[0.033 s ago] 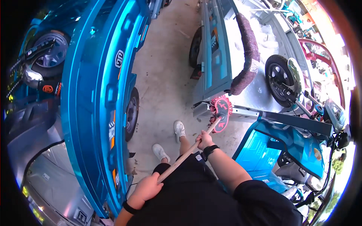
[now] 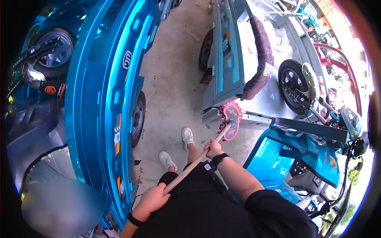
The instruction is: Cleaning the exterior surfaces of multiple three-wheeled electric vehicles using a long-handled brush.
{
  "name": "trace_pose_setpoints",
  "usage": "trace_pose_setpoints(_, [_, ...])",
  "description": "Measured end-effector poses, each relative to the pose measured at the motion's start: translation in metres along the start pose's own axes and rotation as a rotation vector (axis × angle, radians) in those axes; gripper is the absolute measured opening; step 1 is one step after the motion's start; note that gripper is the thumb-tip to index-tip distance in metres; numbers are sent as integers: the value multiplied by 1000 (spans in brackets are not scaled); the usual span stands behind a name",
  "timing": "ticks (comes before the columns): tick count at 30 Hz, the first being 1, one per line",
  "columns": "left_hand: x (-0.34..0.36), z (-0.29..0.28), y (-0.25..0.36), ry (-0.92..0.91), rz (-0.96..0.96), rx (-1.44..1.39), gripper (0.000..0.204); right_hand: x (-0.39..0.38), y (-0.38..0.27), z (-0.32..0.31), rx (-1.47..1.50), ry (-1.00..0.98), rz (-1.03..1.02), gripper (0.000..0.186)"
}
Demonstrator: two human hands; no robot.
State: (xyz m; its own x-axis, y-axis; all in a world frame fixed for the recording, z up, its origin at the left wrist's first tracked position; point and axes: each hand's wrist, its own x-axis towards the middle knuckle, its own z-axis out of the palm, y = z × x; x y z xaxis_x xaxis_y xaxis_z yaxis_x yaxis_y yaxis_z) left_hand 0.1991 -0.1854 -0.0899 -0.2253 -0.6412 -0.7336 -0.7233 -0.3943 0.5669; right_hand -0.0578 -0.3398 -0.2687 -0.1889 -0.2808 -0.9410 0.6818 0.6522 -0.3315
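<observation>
A mop with a pale wooden handle [image 2: 197, 160] slants across in front of my body. Its flat oval mop head [image 2: 233, 118], grey with pink-red fringe, is at the far right end, beside the rear corner of the grey truck bed [image 2: 228, 85]. My right hand [image 2: 214, 148] is wrapped round the handle nearer the mop head. My left hand [image 2: 155, 201] grips the handle's lower end, close to my waist. Whether the fringe touches the bed's corner or only overlaps it in view, I cannot tell.
A shiny blue cargo bed [image 2: 93, 103] with a wheel [image 2: 137, 119] stands on my left. The grey bed on my right holds a dark padded roll [image 2: 260, 59] and a spare wheel [image 2: 293, 85]. A blue vehicle front [image 2: 272, 158] is nearer. Concrete floor [image 2: 172, 71] runs between.
The mop head and my hands sit very slightly further left in the picture. A blurred oval now covers the lower left. Both hands keep their hold on the handle.
</observation>
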Motion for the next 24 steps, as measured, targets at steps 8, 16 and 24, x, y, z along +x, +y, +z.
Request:
trace_pose_setpoints(8, [-68, 15, -80, 59, 2, -330, 25, -78, 60, 8, -368, 75, 11, 8])
trace_pose_setpoints(16, [-119, 52, -145, -281, -308, -1239, 15, -116, 86, 26, -595, -181, 203, 21])
trace_pose_setpoints(24, [-127, 88, -157, -118, -166, -1313, 17, -171, 88, 70, -786, -438, -144, 18])
